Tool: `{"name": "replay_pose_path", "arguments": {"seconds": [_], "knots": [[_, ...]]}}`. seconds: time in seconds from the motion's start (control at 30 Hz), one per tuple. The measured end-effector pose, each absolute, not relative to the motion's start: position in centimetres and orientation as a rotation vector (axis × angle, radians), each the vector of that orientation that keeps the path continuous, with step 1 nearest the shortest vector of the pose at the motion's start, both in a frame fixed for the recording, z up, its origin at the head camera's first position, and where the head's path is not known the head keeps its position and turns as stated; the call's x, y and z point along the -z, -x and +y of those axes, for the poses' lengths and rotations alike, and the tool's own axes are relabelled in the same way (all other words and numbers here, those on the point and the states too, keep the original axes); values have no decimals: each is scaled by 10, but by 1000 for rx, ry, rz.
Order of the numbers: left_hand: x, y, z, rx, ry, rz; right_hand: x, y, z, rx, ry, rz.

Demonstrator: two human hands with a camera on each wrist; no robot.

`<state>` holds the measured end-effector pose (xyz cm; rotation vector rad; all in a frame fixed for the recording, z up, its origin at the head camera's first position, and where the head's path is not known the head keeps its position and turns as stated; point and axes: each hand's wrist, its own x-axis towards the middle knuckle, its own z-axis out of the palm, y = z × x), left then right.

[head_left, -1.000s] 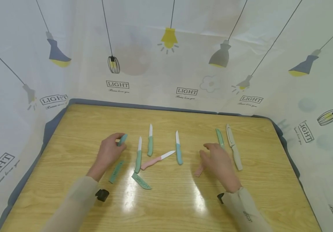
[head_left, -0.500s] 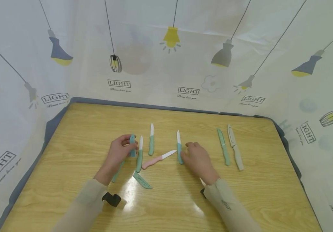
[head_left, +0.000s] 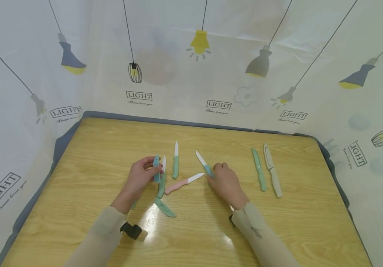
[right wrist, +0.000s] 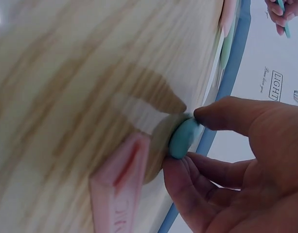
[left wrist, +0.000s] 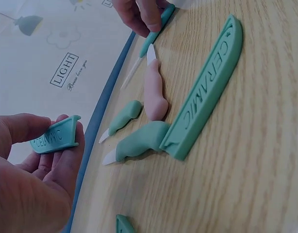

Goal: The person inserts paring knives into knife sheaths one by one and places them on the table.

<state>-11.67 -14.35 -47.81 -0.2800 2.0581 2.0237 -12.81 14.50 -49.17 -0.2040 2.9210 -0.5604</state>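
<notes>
Fingers (right wrist: pixel 180 189) of the right hand (head_left: pixel 226 185) pinch the handle of a blue knife (head_left: pixel 208 170) near the middle of the scene, its bare white blade slanting far and left. The thumb and fingers of the left hand (head_left: pixel 139 176) grasp a blue sheath (head_left: pixel 157 168), held clear of the surface (head_left: pixel 311 222). A pink knife (head_left: pixel 177 186) lies between the hands, its blade tip just beside the right hand, with a far green knife (head_left: pixel 176 167) and a near green knife (head_left: pixel 161 188) to its left. A lettered green sheath (head_left: pixel 166 208) lies nearer; a pale knife (head_left: pixel 275 181) and a sheathed green knife (head_left: pixel 261 178) lie well apart at right.

The risk, as judged here, is a nicked left hand should knife and sheath meet off line, since the blade is uncovered; a fingertip grip on the handle could also let the knife pivot. The pink knife's tip could be knocked by the right hand.

The right wrist view alone plainly shows a pink sheath (right wrist: pixel 122 184) on the surface near the right hand. The left wrist view reads "CERAMIC" on the blue sheath, unreadable from the head, while only the head view takes in the two knives at far right.
</notes>
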Motion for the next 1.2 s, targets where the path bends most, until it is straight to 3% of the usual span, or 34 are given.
{"name": "replay_pose_path", "arguments": {"seconds": [0.67,1.2], "knots": [[481,116,-130,-2073,314,1964,493,140,154,442,113,2976],[486,117,-119,-2105,319,1976,492,142,156,514,187,2921]]}}
